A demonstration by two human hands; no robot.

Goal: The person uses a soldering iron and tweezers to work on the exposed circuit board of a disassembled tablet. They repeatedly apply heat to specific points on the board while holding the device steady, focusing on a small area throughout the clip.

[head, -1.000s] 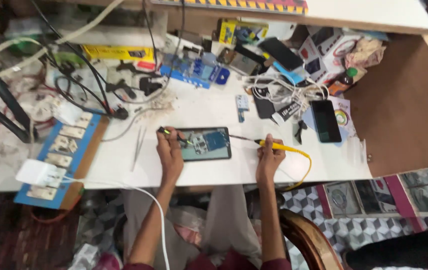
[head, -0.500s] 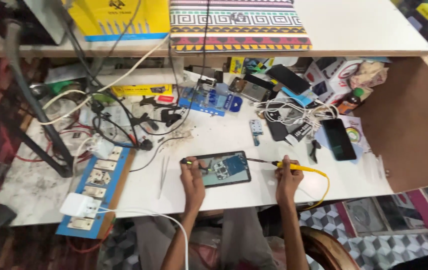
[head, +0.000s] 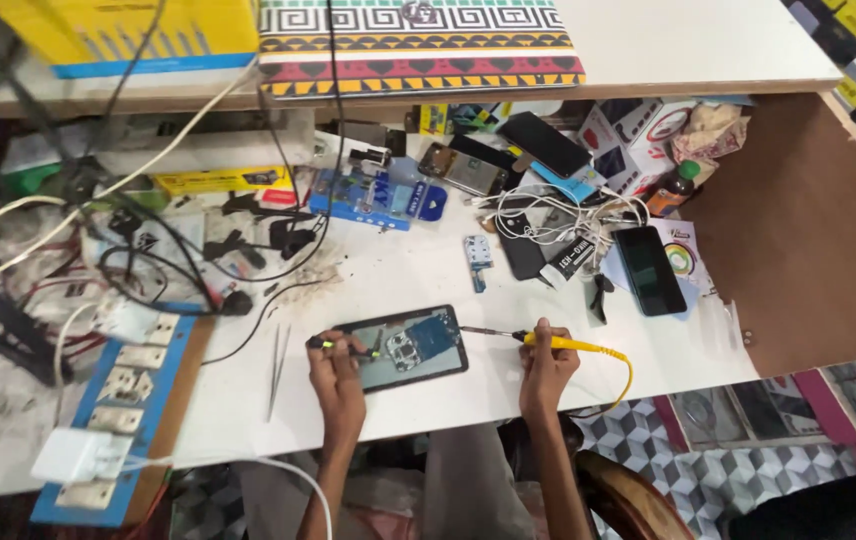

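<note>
An opened phone (head: 404, 348) with its circuit boards exposed lies face down on the white table (head: 398, 270), near the front edge. My left hand (head: 334, 367) rests at the phone's left end and grips a small dark tool with a yellow-green tip (head: 340, 345) that points onto the phone. My right hand (head: 548, 362) holds a yellow-handled soldering iron (head: 546, 341); its thin metal tip reaches left to the phone's right edge. A yellow cord (head: 624, 375) curves down from the handle.
Metal tweezers (head: 275, 368) lie left of the phone. A blue power strip board (head: 128, 385) and tangled black cables (head: 198, 260) fill the left. Several phones (head: 650, 268), white cables (head: 558, 215), a blue parts holder (head: 378, 195) and boxes crowd the back right. A brown side panel (head: 808, 230) stands at right.
The camera view has tilted and shifted, so the table sits lower and larger in frame. Both hands stay at the phone with their tools, barely moved.
</note>
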